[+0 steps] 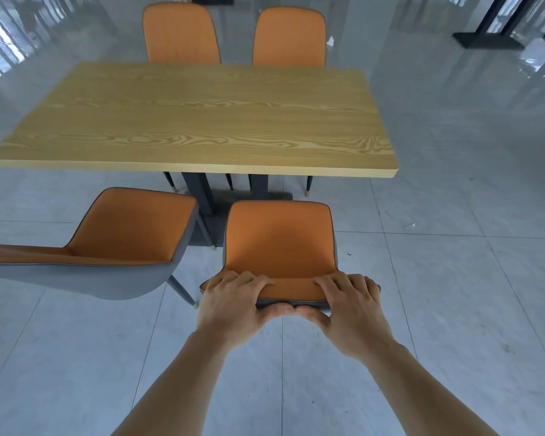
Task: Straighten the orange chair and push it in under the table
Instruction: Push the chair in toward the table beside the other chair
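Note:
An orange chair (279, 237) with a grey shell stands on the tiled floor just short of the near edge of the wooden table (202, 121), its seat facing the table squarely. My left hand (233, 302) grips the left part of the chair's backrest top, fingers over the orange front and thumb behind. My right hand (353, 305) grips the right part of the same edge in the same way. The two thumbs nearly meet behind the backrest. The chair's legs are hidden beneath the seat.
A second orange chair (120, 237) stands to the left, turned at an angle and close beside the held chair. Two more orange chairs (181, 33) (289, 37) sit at the table's far side. The table's dark pedestal (202, 196) stands under its middle. A black stand base (488, 39) is at far right.

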